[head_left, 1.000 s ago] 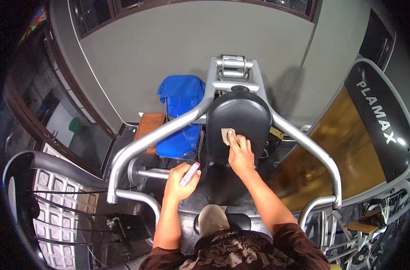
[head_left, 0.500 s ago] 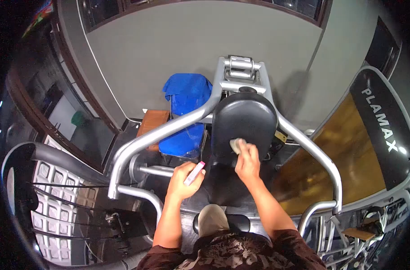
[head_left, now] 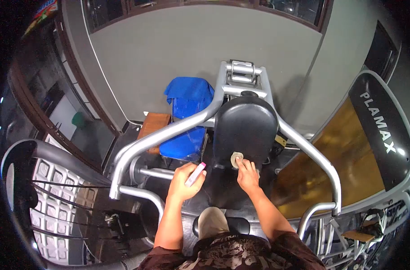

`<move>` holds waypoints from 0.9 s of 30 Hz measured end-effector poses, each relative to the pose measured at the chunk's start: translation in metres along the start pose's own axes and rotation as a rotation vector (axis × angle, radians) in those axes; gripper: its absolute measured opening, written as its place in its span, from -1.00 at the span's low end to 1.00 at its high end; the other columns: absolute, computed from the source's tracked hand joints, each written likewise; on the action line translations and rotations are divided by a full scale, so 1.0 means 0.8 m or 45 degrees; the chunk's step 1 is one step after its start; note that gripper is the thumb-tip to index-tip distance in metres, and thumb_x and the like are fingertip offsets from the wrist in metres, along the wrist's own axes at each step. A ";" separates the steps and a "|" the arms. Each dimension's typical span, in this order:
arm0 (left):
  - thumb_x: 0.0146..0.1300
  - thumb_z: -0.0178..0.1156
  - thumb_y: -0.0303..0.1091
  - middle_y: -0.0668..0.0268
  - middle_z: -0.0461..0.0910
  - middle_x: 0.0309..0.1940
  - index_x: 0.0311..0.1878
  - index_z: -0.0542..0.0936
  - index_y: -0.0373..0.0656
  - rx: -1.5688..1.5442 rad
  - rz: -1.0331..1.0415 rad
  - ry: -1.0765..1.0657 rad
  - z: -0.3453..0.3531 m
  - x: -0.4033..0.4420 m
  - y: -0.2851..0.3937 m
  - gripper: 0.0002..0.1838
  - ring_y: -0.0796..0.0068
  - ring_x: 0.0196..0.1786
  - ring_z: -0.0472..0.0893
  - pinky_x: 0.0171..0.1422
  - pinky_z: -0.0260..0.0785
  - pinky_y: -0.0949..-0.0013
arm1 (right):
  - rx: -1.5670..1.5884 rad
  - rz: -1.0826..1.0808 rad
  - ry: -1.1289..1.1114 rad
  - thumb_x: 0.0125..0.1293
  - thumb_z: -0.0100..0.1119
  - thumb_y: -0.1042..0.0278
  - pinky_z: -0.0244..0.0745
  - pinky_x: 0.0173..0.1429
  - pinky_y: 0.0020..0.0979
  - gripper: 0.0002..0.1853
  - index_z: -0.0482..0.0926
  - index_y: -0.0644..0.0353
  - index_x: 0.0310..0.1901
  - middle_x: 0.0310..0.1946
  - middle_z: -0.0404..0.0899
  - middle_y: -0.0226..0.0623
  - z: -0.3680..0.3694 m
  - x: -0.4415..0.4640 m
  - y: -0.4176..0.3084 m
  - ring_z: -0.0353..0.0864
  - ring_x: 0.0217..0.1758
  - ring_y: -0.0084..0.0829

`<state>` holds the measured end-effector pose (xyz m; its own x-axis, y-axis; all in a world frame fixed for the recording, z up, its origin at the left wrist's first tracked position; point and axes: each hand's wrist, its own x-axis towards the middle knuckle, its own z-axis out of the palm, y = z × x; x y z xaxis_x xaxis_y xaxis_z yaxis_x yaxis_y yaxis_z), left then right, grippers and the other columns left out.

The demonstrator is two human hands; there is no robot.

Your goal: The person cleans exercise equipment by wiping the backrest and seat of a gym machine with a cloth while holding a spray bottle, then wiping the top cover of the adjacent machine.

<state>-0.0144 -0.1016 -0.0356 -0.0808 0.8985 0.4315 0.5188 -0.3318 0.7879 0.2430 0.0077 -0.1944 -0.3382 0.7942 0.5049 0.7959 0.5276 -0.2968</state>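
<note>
My right hand (head_left: pixel 248 174) presses a small pale beige pad (head_left: pixel 236 159), a folded cloth or sponge, against the lower part of a black padded backrest (head_left: pixel 245 121). Its fingers lie over the pad's right edge. To the left, my left hand (head_left: pixel 184 182) is wrapped round a slim white tube with a pink end (head_left: pixel 195 174), held tilted above the machine's dark seat (head_left: pixel 223 191). The label on the tube is too small to read.
Silver tube arms (head_left: pixel 162 133) of the exercise machine curve round both sides. A blue chair (head_left: pixel 183 143) with a blue cloth and a brown wooden stool (head_left: pixel 153 127) stand behind at left. A panel marked PLAMAX (head_left: pixel 379 123) rises at right.
My right hand has moved down the backrest with the pad, from its middle toward its lower edge. The left hand keeps the tube in nearly the same place.
</note>
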 end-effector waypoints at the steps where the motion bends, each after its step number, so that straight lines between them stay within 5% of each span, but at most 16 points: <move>1: 0.26 0.35 -0.38 0.12 0.50 -0.52 -0.40 0.58 -0.30 -0.001 -0.010 -0.009 0.000 -0.001 -0.003 -0.79 0.14 -0.47 0.54 -0.31 0.37 0.17 | 0.070 -0.013 0.101 0.34 0.21 0.50 0.61 0.08 -0.03 -0.42 0.51 -0.11 0.39 0.15 0.54 -0.24 -0.014 0.012 -0.007 0.53 0.09 0.01; 4: 0.25 0.35 -0.38 0.12 0.50 -0.53 -0.40 0.57 -0.30 0.010 0.001 0.004 0.003 -0.004 -0.003 -0.79 0.15 -0.48 0.53 -0.32 0.36 0.17 | 0.259 -0.082 0.490 0.34 0.20 0.58 0.55 0.08 0.00 -0.38 0.47 -0.01 0.44 0.10 0.52 -0.10 -0.067 0.065 -0.029 0.53 0.08 0.06; 6: 0.25 0.35 -0.38 0.12 0.50 -0.54 -0.40 0.57 -0.30 0.003 0.007 0.005 0.004 -0.002 0.003 -0.79 0.15 -0.48 0.53 -0.32 0.36 0.17 | 0.217 0.048 0.501 0.33 0.20 0.58 0.57 0.06 0.00 -0.38 0.46 0.03 0.44 0.12 0.51 -0.11 -0.091 0.092 -0.038 0.52 0.08 0.06; 12: 0.25 0.35 -0.39 0.12 0.51 -0.54 -0.41 0.57 -0.31 -0.019 0.036 0.010 0.005 -0.003 -0.005 -0.79 0.15 -0.48 0.54 -0.31 0.38 0.19 | -0.154 0.174 0.056 0.38 0.15 0.43 0.70 -0.01 -0.03 -0.44 0.46 -0.09 0.42 0.16 0.49 -0.27 -0.023 0.017 -0.010 0.51 0.13 0.04; 16: 0.24 0.35 -0.40 0.12 0.51 -0.53 -0.41 0.57 -0.31 -0.004 -0.001 0.017 0.005 -0.004 0.000 -0.79 0.17 -0.48 0.55 -0.31 0.38 0.19 | -0.023 0.272 -0.254 0.36 0.13 0.47 0.63 0.10 0.01 -0.47 0.49 -0.08 0.37 0.15 0.50 -0.29 -0.012 -0.032 -0.018 0.50 0.14 0.03; 21: 0.25 0.33 -0.40 0.11 0.52 -0.53 -0.41 0.56 -0.31 0.009 -0.023 -0.007 0.004 -0.004 0.001 -0.80 0.17 -0.48 0.54 -0.31 0.38 0.19 | 0.345 0.058 0.378 0.32 0.09 0.66 0.48 0.19 -0.04 -0.32 0.40 0.07 0.49 0.09 0.49 -0.04 -0.075 0.041 -0.029 0.50 0.10 0.07; 27: 0.24 0.34 -0.39 0.10 0.53 -0.52 -0.41 0.57 -0.31 0.003 0.014 -0.018 0.009 -0.003 -0.003 -0.79 0.16 -0.48 0.54 -0.32 0.36 0.19 | -0.013 0.199 0.243 0.38 0.12 0.52 0.59 0.10 0.03 -0.40 0.41 0.01 0.46 0.17 0.47 -0.16 -0.063 0.054 -0.016 0.48 0.13 0.08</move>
<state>-0.0098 -0.1010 -0.0419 -0.0631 0.8986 0.4341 0.5215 -0.3412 0.7821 0.2432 0.0198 -0.1283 -0.1106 0.7939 0.5978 0.8365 0.3992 -0.3754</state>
